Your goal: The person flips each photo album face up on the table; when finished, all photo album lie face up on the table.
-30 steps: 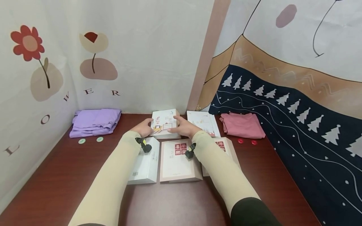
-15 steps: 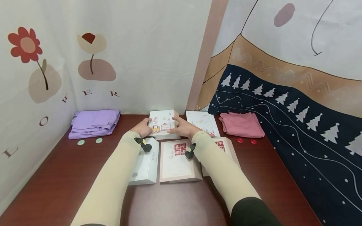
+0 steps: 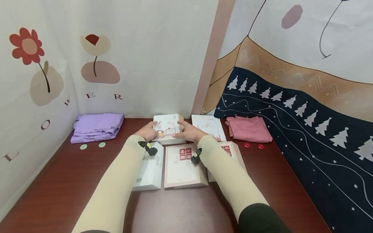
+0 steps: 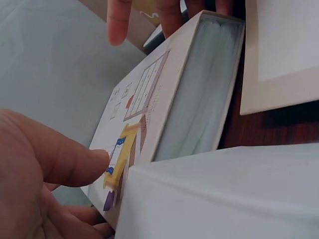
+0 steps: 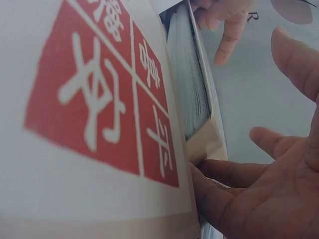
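Illustrated book [image 3: 168,127] sits at the centre of the head view, far end of the table [image 3: 58,187], gripped from both sides. Left hand [image 3: 148,131] curls fingers round its left edge, thumb on the cover; right hand [image 3: 187,131] clasps its right edge. Below lie a white box [image 3: 150,170] and a red-stamped book [image 3: 182,165].

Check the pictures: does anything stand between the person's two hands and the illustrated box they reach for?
Nothing visible does. The left hand and right hand already touch the illustrated box on opposite sides; the red-stamped box lies nearer the person, under the forearms.
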Demonstrator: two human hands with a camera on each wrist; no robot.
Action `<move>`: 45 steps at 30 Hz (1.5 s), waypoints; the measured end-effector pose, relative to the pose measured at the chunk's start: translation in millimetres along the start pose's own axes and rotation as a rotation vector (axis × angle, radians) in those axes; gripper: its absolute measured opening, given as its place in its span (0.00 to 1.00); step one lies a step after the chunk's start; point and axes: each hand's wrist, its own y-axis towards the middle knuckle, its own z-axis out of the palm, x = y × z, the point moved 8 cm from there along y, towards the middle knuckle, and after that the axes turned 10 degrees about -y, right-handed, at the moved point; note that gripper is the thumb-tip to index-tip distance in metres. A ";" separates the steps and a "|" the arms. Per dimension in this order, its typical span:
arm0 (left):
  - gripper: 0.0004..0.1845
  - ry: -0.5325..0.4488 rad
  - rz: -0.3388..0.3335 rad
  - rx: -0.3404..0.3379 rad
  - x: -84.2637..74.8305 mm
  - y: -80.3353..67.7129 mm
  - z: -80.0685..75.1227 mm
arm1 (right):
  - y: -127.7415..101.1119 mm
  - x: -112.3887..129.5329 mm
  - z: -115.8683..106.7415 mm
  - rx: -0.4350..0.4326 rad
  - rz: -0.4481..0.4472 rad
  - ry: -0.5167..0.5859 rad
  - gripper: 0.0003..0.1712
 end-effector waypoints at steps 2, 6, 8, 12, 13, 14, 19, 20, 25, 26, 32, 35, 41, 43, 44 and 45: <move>0.42 -0.022 -0.012 -0.006 2.2 1.3 0.4 | 0.5 -0.3 -0.2 -0.002 -0.001 0.003 0.54; 0.39 -0.066 0.005 -0.015 3.0 5.1 0.3 | 2.1 -0.9 -1.0 -0.015 -0.006 0.037 0.53; 0.38 -0.108 0.017 -0.021 3.1 6.3 0.0 | 2.5 -0.5 -1.4 -0.028 -0.012 0.060 0.52; 0.37 -0.250 0.016 -0.042 5.2 8.5 -1.6 | 1.8 5.2 -5.0 -0.085 -0.056 0.079 0.49; 0.37 -0.294 0.019 -0.047 4.9 8.7 -2.5 | 1.2 7.3 -6.1 -0.100 -0.068 0.071 0.48; 0.38 -0.340 0.026 -0.049 3.5 8.8 -3.3 | 0.6 9.4 -7.0 -0.112 -0.078 0.059 0.48; 0.44 -0.570 0.055 -0.056 -8.1 2.5 -8.7 | -1.1 15.6 -4.0 -0.078 -0.079 0.026 0.46; 0.45 -0.604 0.062 -0.062 -11.4 0.1 -10.1 | -1.1 16.0 -2.8 -0.065 -0.076 0.034 0.46; 0.44 -0.759 0.111 -0.077 -25.9 -8.8 -14.0 | -2.4 17.7 -0.6 -0.047 -0.074 0.057 0.45; 0.43 -0.780 0.130 -0.068 -28.9 -10.1 -13.4 | -2.8 18.8 -0.5 -0.050 -0.085 0.058 0.46; 0.36 -0.778 0.233 0.023 -42.0 -11.6 -0.1 | -6.3 35.6 -3.0 -0.140 -0.213 0.038 0.54; 0.35 -0.733 0.247 0.070 -46.3 -9.8 11.1 | -10.6 44.2 -6.2 -0.226 -0.239 -0.048 0.58; 0.35 -0.578 0.207 0.118 -40.9 -1.0 27.5 | -16.5 50.3 -14.8 -0.373 -0.207 -0.207 0.48; 0.36 -0.515 0.183 0.120 -37.0 2.6 30.0 | -16.5 46.2 -17.1 -0.390 -0.165 -0.211 0.42; 0.37 -0.488 0.168 0.120 -34.7 4.6 30.8 | -16.0 43.4 -18.2 -0.395 -0.141 -0.209 0.39; 0.37 -0.454 0.156 0.120 -32.6 6.4 31.3 | -15.6 40.1 -19.4 -0.398 -0.118 -0.197 0.37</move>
